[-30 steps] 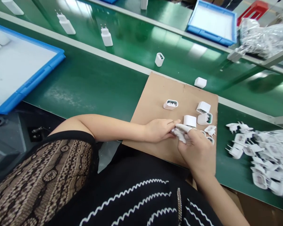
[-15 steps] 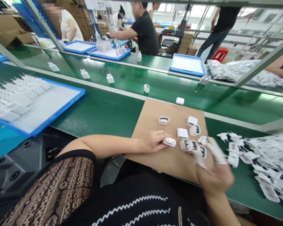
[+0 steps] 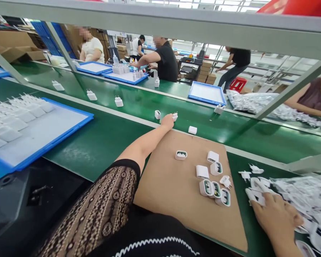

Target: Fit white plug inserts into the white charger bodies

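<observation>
My left hand (image 3: 168, 121) is stretched over the green surface beyond the brown board (image 3: 166, 182), closed on a white plug charger (image 3: 175, 116) with its pins up. At the right, my right hand (image 3: 276, 212) reaches among loose white plug covers (image 3: 259, 178). White coverings show on its fingertips, thumb and finger apart over the pieces; its other fingers are partly hidden. Several white charger housings stand or lie on the board, including an open one (image 3: 181, 155) with circuit parts inside. A pronged plug cover (image 3: 225, 182) lies beside them.
A blue-rimmed tray (image 3: 66, 117) with rows of chargers sits at the left. Single chargers (image 3: 119, 101) stand along the green strip. A metal frame bar (image 3: 160, 25) crosses overhead. Clear plastic bagging (image 3: 302, 189) lies at the right. Other people work across the line.
My left hand has carried the charger forward from the board to the green strip. My right hand has moved right, from beside the housings to the loose plug covers. The view has shifted.
</observation>
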Demonstrator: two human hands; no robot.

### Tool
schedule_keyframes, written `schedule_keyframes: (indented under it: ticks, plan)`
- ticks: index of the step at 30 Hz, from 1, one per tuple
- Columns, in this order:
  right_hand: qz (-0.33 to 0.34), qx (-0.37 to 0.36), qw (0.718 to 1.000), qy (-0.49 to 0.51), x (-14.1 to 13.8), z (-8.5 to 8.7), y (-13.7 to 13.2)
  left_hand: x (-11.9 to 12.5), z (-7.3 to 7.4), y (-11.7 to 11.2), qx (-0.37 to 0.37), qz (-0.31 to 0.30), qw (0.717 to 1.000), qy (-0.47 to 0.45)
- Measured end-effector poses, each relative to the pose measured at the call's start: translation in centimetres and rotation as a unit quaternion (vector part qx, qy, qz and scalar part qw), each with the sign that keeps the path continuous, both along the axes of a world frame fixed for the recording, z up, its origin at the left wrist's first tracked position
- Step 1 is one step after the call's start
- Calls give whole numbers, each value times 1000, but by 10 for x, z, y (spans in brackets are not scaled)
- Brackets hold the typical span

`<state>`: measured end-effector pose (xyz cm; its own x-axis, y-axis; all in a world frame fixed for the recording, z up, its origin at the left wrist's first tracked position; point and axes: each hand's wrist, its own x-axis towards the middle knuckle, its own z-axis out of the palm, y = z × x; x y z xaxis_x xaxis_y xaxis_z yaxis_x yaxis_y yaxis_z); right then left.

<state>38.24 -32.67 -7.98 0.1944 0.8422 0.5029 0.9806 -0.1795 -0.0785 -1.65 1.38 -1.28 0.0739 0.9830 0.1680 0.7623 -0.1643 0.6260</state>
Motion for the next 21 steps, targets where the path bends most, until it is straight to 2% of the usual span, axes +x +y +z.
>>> schedule_keyframes:
  ticks: [2,4,6,8,10,12,14,16,17,18,21]
  plan:
    - [-1,7,998,-58,-3,2,-2,2,-5,0,4,29,1000,11]
    - [-3,11,997,-83,-5,3,-3,-3,-7,0,59,86,994,24]
    - [3,3,997,-71,-5,1,-3,-18,-8,5,129,162,978,32]
    - [7,-17,999,-46,-3,-3,-1,-39,-10,15,140,217,966,15]
    - [13,-29,999,-7,0,-5,1,-63,-11,27,89,212,973,-25]
    - [14,-27,998,58,0,-3,5,-81,-10,35,54,179,981,-56]
    - [-9,-3,988,157,-6,7,7,-86,-5,34,71,157,983,-67]
    - [-45,50,946,318,-18,23,7,-77,2,23,121,132,982,-66]
    - [-52,86,900,424,-25,31,7,-68,5,15,156,111,979,-64]
    - [-38,118,827,549,-33,39,8,-58,8,8,181,58,981,-46]
    - [-32,204,747,632,-44,56,19,-27,13,-3,146,-121,981,50]
